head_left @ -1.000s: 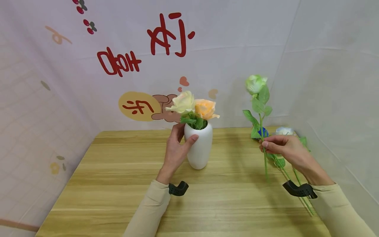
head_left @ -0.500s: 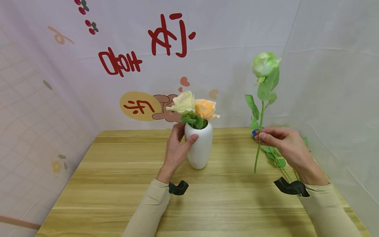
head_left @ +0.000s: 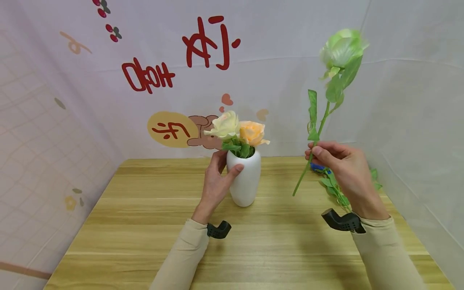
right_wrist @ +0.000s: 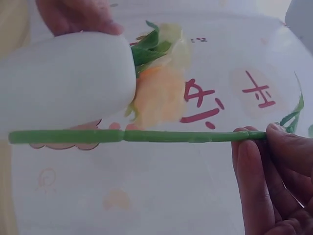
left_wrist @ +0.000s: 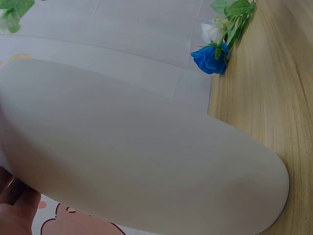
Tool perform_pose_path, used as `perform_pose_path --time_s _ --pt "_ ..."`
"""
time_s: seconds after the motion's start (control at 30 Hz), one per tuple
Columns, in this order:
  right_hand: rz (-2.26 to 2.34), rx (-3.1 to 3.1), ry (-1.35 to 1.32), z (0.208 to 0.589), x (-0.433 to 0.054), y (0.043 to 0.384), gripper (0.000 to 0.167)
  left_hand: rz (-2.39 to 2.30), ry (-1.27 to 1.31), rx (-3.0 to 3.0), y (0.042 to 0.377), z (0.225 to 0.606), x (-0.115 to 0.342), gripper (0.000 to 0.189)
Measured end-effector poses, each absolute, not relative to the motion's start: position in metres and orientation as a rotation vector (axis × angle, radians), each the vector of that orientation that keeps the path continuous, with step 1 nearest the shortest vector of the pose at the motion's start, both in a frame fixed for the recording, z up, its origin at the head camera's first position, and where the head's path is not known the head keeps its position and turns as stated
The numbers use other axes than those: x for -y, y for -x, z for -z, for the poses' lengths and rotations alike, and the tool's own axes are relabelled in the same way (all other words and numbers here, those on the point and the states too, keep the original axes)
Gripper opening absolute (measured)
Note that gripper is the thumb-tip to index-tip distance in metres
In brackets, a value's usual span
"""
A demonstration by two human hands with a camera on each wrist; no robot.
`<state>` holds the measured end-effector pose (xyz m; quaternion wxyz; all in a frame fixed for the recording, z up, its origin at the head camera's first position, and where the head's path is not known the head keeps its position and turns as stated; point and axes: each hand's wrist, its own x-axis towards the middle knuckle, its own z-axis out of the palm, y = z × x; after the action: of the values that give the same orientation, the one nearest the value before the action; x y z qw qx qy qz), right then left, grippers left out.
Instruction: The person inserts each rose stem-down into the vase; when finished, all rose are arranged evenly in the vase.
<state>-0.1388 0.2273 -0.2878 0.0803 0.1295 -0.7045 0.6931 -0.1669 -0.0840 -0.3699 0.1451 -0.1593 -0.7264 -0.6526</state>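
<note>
A white vase (head_left: 245, 181) stands upright on the table, holding a cream rose (head_left: 225, 125) and a peach rose (head_left: 252, 133). My left hand (head_left: 216, 181) grips the vase near its mouth, thumb across the front and fingers round the left side. To the right, my right hand (head_left: 344, 169) pinches the stem of a pale green rose (head_left: 342, 50) between thumb and fingers. This rose is held in the air, its bloom up and right, its bare stem end slanting down toward the vase. In the right wrist view the green stem (right_wrist: 186, 136) crosses in front of the wall.
Behind my right hand a blue rose (head_left: 319, 168) lies on the wooden table (head_left: 152, 225). The left wrist view shows a white rose (left_wrist: 213, 31) beside the blue one. A printed white cloth wall (head_left: 290, 40) rises along the table's back and sides.
My right hand has lifted the green rose higher and moved slightly left. The stem has tilted, its lower end swinging left toward the vase. My left hand stays on the vase.
</note>
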Motion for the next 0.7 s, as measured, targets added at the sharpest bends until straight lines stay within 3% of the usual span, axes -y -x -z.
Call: perform_pose_path --time_s 0.37,0.7 --pt "-2.276 1.703 -0.505 0.273 -0.199 0.146 0.025 1.865 0.453 2.095 0.166 0.374 0.085 0.057" --pt "-2.348 1.4 -0.524 0.254 -0.169 0.158 0.027 1.854 0.459 2.09 0.168 0.374 0.084 0.071"
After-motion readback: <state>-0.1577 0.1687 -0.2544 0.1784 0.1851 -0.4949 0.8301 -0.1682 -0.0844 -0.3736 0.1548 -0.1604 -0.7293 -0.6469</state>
